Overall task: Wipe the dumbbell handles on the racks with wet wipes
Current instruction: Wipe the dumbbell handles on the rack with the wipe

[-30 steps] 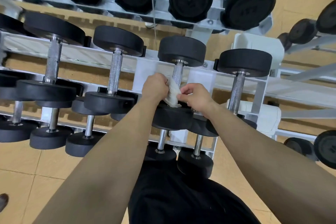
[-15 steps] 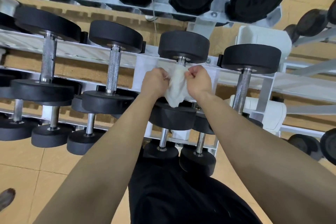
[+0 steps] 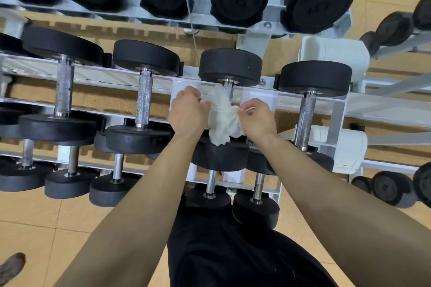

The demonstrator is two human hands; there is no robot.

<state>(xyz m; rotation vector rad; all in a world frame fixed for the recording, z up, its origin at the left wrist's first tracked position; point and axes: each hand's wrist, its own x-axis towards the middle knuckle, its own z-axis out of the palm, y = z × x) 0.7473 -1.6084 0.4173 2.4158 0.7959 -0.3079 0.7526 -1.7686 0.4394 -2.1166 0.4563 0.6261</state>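
White wet wipe (image 3: 222,115) bunched round the middle-shelf dumbbell handle (image 3: 229,90), left hand (image 3: 187,112) and right hand (image 3: 255,117) each pinching an end. Wrap seems loose, hard to see; an uneven tug could slip it off or tear it.

One wide-angle head camera looked forward and steeply down, close over the white dumbbell rack (image 3: 93,75) and tan floor (image 3: 35,219).
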